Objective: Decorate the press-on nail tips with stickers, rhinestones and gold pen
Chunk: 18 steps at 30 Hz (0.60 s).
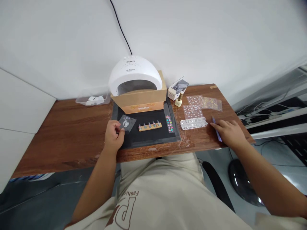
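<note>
The purple strip (218, 136) lies under the right hand (230, 133) on the desk's (64, 127) right, long axis far to near, whether those fingers grip it unclear, while the left hand's (114, 135) fingers pinch the clear sheet (128, 124)

The brown wooden bench (67, 134) carries a black mat (153, 140), with a clear tray (82, 99) at its ten o'clock and a clear case (193, 123) at three.
</note>
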Motion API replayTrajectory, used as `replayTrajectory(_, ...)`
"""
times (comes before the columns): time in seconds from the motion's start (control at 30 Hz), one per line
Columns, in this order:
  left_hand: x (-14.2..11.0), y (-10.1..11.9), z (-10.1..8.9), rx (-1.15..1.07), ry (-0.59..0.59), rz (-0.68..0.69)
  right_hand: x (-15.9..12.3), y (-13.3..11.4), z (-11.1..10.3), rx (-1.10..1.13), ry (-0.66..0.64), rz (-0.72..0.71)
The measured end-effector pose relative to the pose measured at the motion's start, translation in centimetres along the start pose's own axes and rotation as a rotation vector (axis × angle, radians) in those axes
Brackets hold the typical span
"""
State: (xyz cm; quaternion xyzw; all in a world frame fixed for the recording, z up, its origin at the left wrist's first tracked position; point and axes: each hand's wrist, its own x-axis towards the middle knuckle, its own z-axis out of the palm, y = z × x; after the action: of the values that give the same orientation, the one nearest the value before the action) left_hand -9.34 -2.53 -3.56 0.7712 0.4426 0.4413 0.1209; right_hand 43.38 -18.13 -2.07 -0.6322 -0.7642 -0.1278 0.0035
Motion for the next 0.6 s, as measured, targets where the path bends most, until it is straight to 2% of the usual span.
replayTrajectory(0.13, -0.1, 0.6, -0.3, 0.045, -0.016, -0.010, 1.1, -2.1, -0.8, -0.176, -0.093, -0.050)
replayTrajectory(0.27, -0.1, 1.2, -0.4, 0.066, -0.044, -0.012, 1.5, -3.6, -1.2, -0.190, -0.097, -0.087)
replayTrajectory(0.4, 0.0, 1.6, -0.4, 0.058, -0.056, -0.002, 1.2, -3.6, -1.3, -0.169, -0.087, -0.091)
replayTrajectory(0.5, 0.1, 1.7, -0.4, 0.049, -0.049, 0.001, 0.7, -2.8, -1.9, -0.094, 0.011, 0.037)
replayTrajectory(0.6, 0.2, 1.4, -0.3, 0.037, -0.043, 0.007, 0.5, -2.2, -3.3, 0.035, 0.204, 0.269)
